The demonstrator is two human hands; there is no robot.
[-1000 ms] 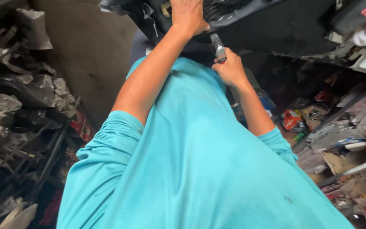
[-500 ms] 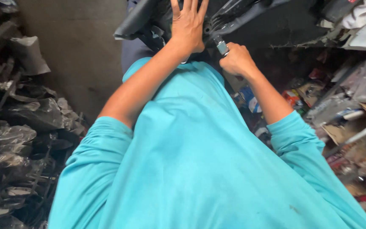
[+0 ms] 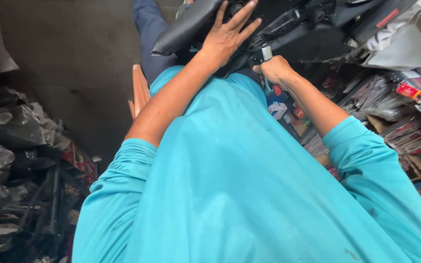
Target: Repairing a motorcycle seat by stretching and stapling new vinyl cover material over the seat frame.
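Note:
My left hand [image 3: 230, 35] lies flat with its fingers spread on a black textured panel [image 3: 186, 27] at the top of the view. Just to the right, my right hand [image 3: 275, 70] is closed around a tool with a silver metal head [image 3: 266, 52] that points up toward the black parts above. Both arms reach forward out of teal sleeves, and my teal shirt [image 3: 239, 185] fills the lower half of the view. What the tool head touches is hidden among the dark parts.
Plastic-wrapped dark parts [image 3: 6, 146] are stacked on racks at the left. Boxes and packets in red, white and silver [image 3: 405, 97] crowd the shelves at the right. A dark-blue trouser leg [image 3: 147, 29] and an orange-brown piece [image 3: 140, 90] are over the grey floor [image 3: 74, 58].
The view has tilted, so both hands sit lower in the frame. My left hand stays spread on the black panel, and my right hand keeps its grip on the tool.

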